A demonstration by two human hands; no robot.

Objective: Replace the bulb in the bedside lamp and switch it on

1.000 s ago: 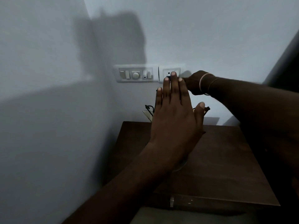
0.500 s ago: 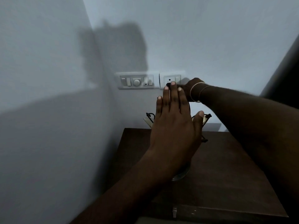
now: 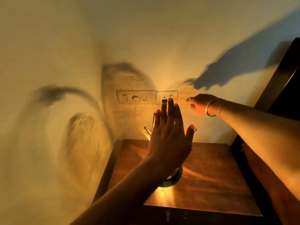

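Lamplight, warm and amber, spreads over the wall corner and the wooden bedside table (image 3: pixel 211 176); the bedside lamp (image 3: pixel 172 179) is lit. Its round dark base stands on the tabletop directly below the heel of the left hand (image 3: pixel 168 140), and glowing glass petals of its shade show just beside that hand: one to the left of the little finger, another by the thumb tip. The bulb itself is hidden behind the palm, so I cannot tell how it sits in its socket.

The left hand is held flat and upright between the camera and the lamp, fingers straight and close together, thumb splayed to the right, grasping nothing. Whether the palm touches the shade cannot be told. Its fingertips (image 3: pixel 170 101) overlap the lower edge of the wall socket plate (image 3: pixel 166 96), where a dark plug sits just beyond the tip of the middle finger.

The right hand (image 3: pixel 198 103) reaches in from the right, near the right edge of the socket plate but apart from it. Its fingers are loosely curled, with a ring on one; it appears to hold nothing, though the inner side of the fingers is out of sight. Two thin bangles (image 3: pixel 211 108) circle the wrist behind those fingers.

Left of the socket plate, beyond the left fingertips, is a wider switch panel (image 3: pixel 135 98) with rocker switches and a round dial. A large blue-grey shadow of the right arm falls on the wall above the right knuckles.
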